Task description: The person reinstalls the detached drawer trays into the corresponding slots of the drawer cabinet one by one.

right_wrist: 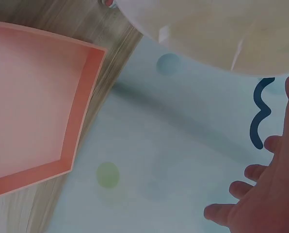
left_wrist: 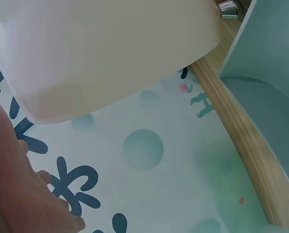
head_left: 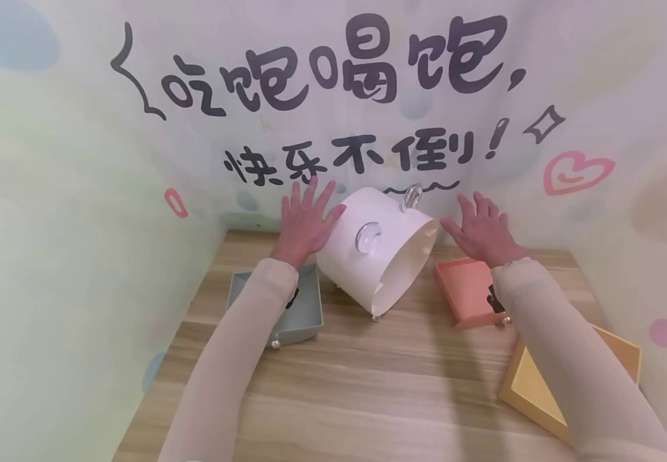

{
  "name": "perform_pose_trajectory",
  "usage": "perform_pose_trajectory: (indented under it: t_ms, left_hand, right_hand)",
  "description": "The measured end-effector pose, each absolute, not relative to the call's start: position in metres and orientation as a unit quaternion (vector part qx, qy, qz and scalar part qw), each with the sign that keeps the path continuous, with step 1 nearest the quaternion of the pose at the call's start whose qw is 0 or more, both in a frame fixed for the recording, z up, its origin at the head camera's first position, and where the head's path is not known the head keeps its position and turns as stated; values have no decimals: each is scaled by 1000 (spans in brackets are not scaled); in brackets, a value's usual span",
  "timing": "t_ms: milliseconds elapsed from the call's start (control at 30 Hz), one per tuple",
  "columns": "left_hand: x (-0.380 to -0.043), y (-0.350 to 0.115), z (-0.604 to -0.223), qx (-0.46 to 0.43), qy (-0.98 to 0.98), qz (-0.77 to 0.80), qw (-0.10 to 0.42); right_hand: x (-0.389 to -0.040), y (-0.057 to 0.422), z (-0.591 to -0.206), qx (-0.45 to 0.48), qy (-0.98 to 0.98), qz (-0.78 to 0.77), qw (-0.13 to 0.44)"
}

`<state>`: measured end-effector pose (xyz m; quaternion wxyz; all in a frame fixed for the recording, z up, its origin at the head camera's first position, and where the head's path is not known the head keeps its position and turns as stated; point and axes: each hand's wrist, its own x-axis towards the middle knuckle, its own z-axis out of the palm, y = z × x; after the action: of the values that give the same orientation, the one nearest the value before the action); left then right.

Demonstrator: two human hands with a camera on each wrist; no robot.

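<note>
A white, hollow, drum-shaped casing (head_left: 352, 253) with 2 shiny handles (head_left: 368, 237) sits on the wood-grain table (head_left: 339, 385) between the left hand (head_left: 306, 226) and right hand (head_left: 483, 234), both wide, near rectangular grey-blue (head_left: 308, 301) and coral trays (head_left: 465, 289).

White casing (head_left: 388, 239) blocking middle, free tabletop (head_left: 368, 385) nearer

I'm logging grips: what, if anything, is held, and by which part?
Nothing is held: the left hand and right hand, fingers extended, flank the hollow white cylindrical shell.
</note>
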<state>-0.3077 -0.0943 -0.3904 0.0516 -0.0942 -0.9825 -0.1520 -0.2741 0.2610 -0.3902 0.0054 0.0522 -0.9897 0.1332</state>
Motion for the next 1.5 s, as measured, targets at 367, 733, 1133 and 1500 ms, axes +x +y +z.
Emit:
perform_pose_trajectory:
  t_ms: [367, 733, 1133, 1500]
  left_hand:
    - [-296, -81, -379, -134, -969, -190, 78]
    - [-270, -66, -368, -198, -954, -208, 84]
    - [-239, -78, -383, -158, -939, -293, 87]
    - [-201, -106, -419, -76, -911, -390, 106]
  right_hand:
    - [-265, 260, -397, 55, -981, 181, 52]
    - [-247, 247, -400, 51, -965, 251, 49]
    - [-245, 233, -408, 86, -962, 258, 34]
    - [-254, 229, -416, 122, -955, 268, 35]
